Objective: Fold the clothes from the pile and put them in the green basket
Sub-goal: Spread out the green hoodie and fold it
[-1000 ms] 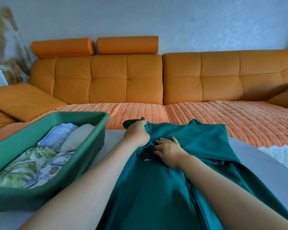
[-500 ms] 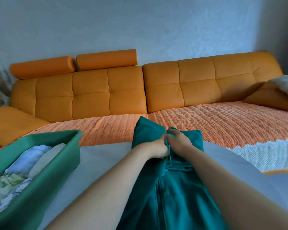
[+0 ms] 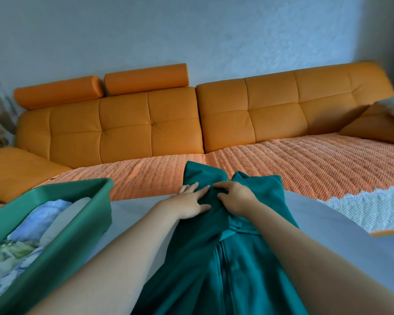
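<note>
A teal zip-up jacket (image 3: 237,264) lies lengthwise on the grey table (image 3: 323,228), zipper up, its hood end bunched at the far edge. My left hand (image 3: 191,202) rests flat on the hood fabric with fingers spread. My right hand (image 3: 236,197) sits just beside it, fingers curled into the same bunched cloth. The green basket (image 3: 55,253) stands at the left on the table, holding several folded clothes: a pale blue piece, a beige one and leafy green prints.
An orange sofa (image 3: 150,123) with a woven orange throw (image 3: 305,164) runs behind the table. A white lace-edged cloth (image 3: 369,208) lies at the right. An orange cushion (image 3: 373,126) sits at the far right.
The hands moved from the jacket's chest up to the hood end. My left hand went from a pinch to lying flat with spread fingers. The view shifted right.
</note>
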